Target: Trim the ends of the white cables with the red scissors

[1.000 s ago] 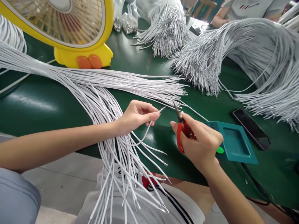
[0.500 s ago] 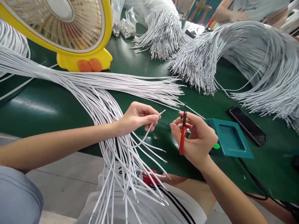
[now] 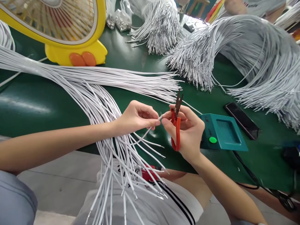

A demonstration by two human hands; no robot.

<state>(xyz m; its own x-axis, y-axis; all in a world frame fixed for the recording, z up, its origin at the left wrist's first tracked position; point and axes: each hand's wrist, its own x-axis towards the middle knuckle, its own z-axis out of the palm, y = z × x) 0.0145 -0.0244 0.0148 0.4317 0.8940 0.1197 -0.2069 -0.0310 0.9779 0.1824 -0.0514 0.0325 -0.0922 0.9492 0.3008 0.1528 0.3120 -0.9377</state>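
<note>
My left hand (image 3: pixel 138 120) pinches one white cable (image 3: pixel 145 133) close to its end, between thumb and fingertips. Right beside it, the thumb and forefinger of my right hand (image 3: pixel 187 131) are at the tip of that cable. Tucked in my right hand is a small pair of red-handled scissors (image 3: pixel 178 125), dark blades pointing up and slightly parted. Under my left forearm a bundle of white cables (image 3: pixel 103 103) drapes over the table edge onto my lap, several with bare metal ends. Another part of the bundle (image 3: pixel 131 79) lies straight across the table.
A yellow fan (image 3: pixel 75 50) stands at the back left. Small bags of metal parts (image 3: pixel 123 20) and big heaps of grey cables (image 3: pixel 199 56) lie behind. To the right are a teal device with a green button (image 3: pixel 225 132), a phone (image 3: pixel 242 120) and black cords (image 3: pixel 248 168). A person sits opposite.
My right hand has moved left to the cable's end, and its thumb and forefinger have closed there. The scissors have turned, showing both handles. My left hand keeps its pinch; the view has shifted slightly.
</note>
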